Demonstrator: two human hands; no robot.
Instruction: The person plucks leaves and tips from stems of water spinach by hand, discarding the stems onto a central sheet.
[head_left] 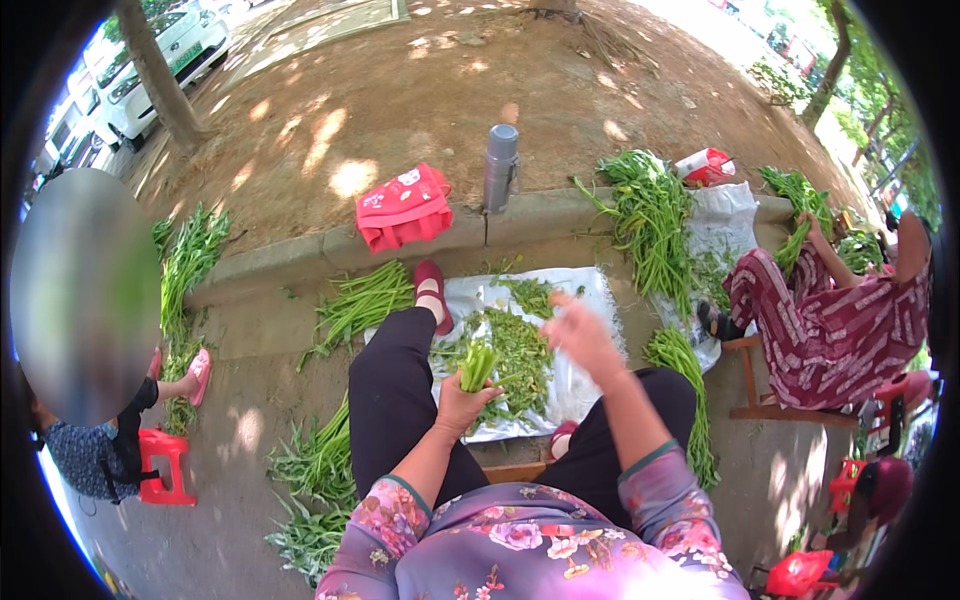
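Observation:
My left hand is wrapped round a short bunch of green vegetable stems, held upright between my knees. To the right, my right hand is raised over a white plastic sheet; motion smears its fingers, so I cannot tell whether they hold anything. Torn leaves and trimmings lie heaped on the sheet below both hands. Beside my left foot rests a pile of long green stems. Another bundle of stems lies just outside my right knee.
A red bag and a grey thermos flask stand along the kerb ahead. A large heap of leafy greens lies at the kerb, right. People sit on both sides; a red stool is at left.

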